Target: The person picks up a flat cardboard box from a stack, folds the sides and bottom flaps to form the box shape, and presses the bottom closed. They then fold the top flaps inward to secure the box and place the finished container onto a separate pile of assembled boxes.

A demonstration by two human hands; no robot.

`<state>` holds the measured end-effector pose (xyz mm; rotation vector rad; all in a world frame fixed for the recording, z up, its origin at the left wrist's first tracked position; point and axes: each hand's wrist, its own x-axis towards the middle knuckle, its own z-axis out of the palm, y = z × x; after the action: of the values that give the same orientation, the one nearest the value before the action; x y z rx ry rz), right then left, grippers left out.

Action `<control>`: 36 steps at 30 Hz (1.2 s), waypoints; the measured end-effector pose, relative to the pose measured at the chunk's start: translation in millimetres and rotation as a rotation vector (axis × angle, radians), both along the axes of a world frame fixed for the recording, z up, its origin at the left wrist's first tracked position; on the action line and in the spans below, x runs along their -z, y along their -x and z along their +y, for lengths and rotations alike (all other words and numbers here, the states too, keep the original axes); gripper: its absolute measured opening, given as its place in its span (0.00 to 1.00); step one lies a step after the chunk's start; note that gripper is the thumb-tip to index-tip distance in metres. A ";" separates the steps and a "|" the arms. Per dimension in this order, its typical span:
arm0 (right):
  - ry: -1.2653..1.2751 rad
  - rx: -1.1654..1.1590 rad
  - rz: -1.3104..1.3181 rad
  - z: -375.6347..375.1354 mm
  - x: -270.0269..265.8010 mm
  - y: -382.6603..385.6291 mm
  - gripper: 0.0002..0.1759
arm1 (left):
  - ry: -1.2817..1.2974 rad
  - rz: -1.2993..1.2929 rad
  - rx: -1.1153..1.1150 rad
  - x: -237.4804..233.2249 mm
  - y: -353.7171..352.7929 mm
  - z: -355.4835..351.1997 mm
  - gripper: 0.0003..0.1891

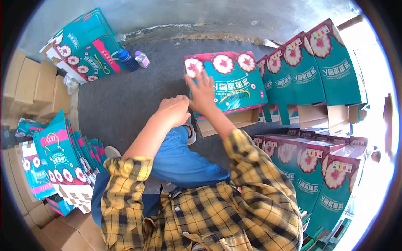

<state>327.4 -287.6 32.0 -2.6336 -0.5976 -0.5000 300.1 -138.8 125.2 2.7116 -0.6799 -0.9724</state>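
Observation:
A teal and pink printed box [236,81] with a yellow cord handle lies on the floor in front of me, its brown open flaps towards me. My right hand [203,92] is spread over the box's left side, fingers apart on the printed face. Just left of the box, my left hand [173,109] has its fingers bent and pressed together near my right wrist. Whatever it may hold is hidden.
Teal boxes [335,67] stand in a row at the right, with another row [310,163] nearer me. Flattened cartons [58,154] lean at the left, more [90,46] at the back left. Beside those stand a blue bottle [127,60] and a purple-capped bottle [142,60].

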 end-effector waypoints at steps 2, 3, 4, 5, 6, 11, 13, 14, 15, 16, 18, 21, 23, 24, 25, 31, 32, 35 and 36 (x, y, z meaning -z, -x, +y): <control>0.000 0.070 -0.005 17.8 38.2 -24.3 0.35 | 0.197 -0.263 -0.108 -20.3 16.6 5.2 0.26; 0.004 0.126 -0.001 19.5 53.3 -30.6 0.35 | 0.324 -0.420 -0.143 -24.4 27.8 9.7 0.25; 0.003 0.129 0.006 18.3 57.7 -33.2 0.35 | 0.451 -0.574 -0.182 -28.8 41.3 16.3 0.25; 0.057 0.186 -0.004 15.6 59.7 -36.9 0.34 | 0.513 -0.573 -0.233 -42.7 57.3 23.0 0.25; 0.112 0.243 -0.015 12.3 60.9 -38.7 0.33 | 0.576 -0.573 -0.285 -56.7 75.4 30.5 0.26; 0.130 0.208 -0.060 -29.4 66.2 -44.8 0.35 | 0.494 -0.594 -0.482 -60.9 160.5 90.0 0.25; 0.129 0.198 -0.051 -33.6 65.5 -46.8 0.35 | 0.395 -0.555 -0.576 -49.8 186.3 111.2 0.25; 0.121 0.190 -0.044 -32.8 64.8 -48.2 0.35 | 0.398 -0.553 -0.584 -43.6 195.5 117.9 0.25; 0.148 0.201 -0.022 -29.9 63.7 -48.9 0.33 | 0.383 -0.525 -0.631 -37.6 204.1 123.3 0.25; 0.149 0.195 -0.020 -27.3 62.9 -49.1 0.33 | 0.366 -0.497 -0.675 -32.6 210.1 126.7 0.25; 0.163 0.225 -0.049 -25.8 58.4 -45.7 0.34 | 0.371 -0.476 -0.706 -25.3 216.6 128.5 0.24; 0.183 0.244 -0.084 -6.6 49.8 -33.7 0.31 | 0.383 -0.462 -0.724 -12.7 217.3 133.5 0.24; 0.002 0.057 -0.140 24.2 30.8 -9.8 0.26 | 0.366 -0.460 -0.740 -4.8 217.1 137.2 0.24; -0.080 -0.021 -0.023 38.6 22.4 6.9 0.26 | 0.378 -0.448 -0.722 -4.9 216.9 136.2 0.24; -0.197 -0.059 0.008 51.3 36.3 21.9 0.27 | 0.366 -0.437 -0.720 -6.8 216.9 135.1 0.24; -0.545 0.308 0.606 71.8 139.4 41.5 0.27 | 0.284 -0.259 -0.628 -0.2 224.6 135.4 0.24; -0.564 0.387 0.684 68.2 153.5 34.6 0.29 | 0.290 -0.255 -0.615 1.2 226.0 134.3 0.24; -0.726 0.711 0.867 55.5 161.0 13.2 0.31 | 0.229 -0.235 -0.577 0.3 230.4 137.5 0.25; -0.767 0.746 0.839 47.9 179.4 7.3 0.33 | 0.220 -0.247 -0.565 1.0 231.8 138.8 0.25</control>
<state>320.1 -239.7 -147.4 -1.9388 0.7180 0.1993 68.4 0.0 124.2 2.6093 -0.0273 -0.4068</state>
